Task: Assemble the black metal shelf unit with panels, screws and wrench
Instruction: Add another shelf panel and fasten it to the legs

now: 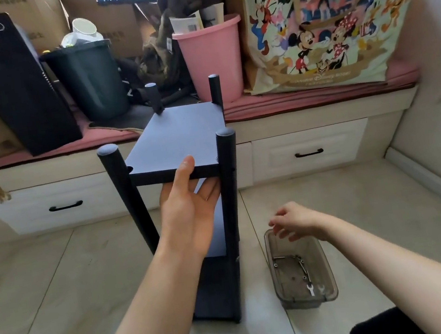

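head view: left hand (191, 207) grips top panel (179, 141).

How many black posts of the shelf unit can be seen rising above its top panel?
4. Near left post, near right post, far left post, far right post. One stands at each corner of the top panel; none seems hidden.

You see pale tiled floor (88, 284) carrying black shelf unit (183, 149), upright. Clear plastic tray (324, 268) sits on floor just right of unit, screws (300, 261) and wrench (311, 290) inside. Behind, low bench with pink cushion (316, 94) bears pink bin (212, 54), dark bin (93, 80), cartoon tote bag (334, 17), black case (9, 83).
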`<action>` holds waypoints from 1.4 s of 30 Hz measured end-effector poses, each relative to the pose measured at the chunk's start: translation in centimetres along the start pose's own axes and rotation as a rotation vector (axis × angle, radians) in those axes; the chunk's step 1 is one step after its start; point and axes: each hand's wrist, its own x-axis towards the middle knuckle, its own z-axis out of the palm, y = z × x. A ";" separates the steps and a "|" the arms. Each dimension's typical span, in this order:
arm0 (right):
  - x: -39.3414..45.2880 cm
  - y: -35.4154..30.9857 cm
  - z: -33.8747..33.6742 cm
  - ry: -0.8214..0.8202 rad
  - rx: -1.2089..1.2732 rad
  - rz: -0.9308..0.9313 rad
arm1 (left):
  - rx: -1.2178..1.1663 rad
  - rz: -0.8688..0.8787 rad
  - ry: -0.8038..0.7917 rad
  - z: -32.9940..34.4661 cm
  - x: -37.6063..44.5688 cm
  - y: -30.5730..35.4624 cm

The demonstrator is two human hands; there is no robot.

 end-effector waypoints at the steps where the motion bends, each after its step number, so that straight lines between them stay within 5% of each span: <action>1: 0.8 1.4 0.9 -0.023 -0.081 0.040 | 0.003 -0.005 -0.007 -0.1 0.0 0.0; 5: 3.5 6.3 5.3 -0.028 -0.330 0.110 | -0.001 -0.019 -0.028 -0.4 0.2 -0.2; 23: 4.7 14.0 14.5 -0.012 -0.469 0.258 | 0.032 -0.056 -0.095 -1.4 0.6 -0.1; 33: 3.0 15.6 17.0 -0.314 -0.351 0.295 | 0.051 -0.067 -0.066 -1.3 0.2 0.0; 42: 5.9 16.2 16.7 -0.171 -0.362 0.245 | 0.022 -0.071 -0.084 -1.3 0.2 -0.1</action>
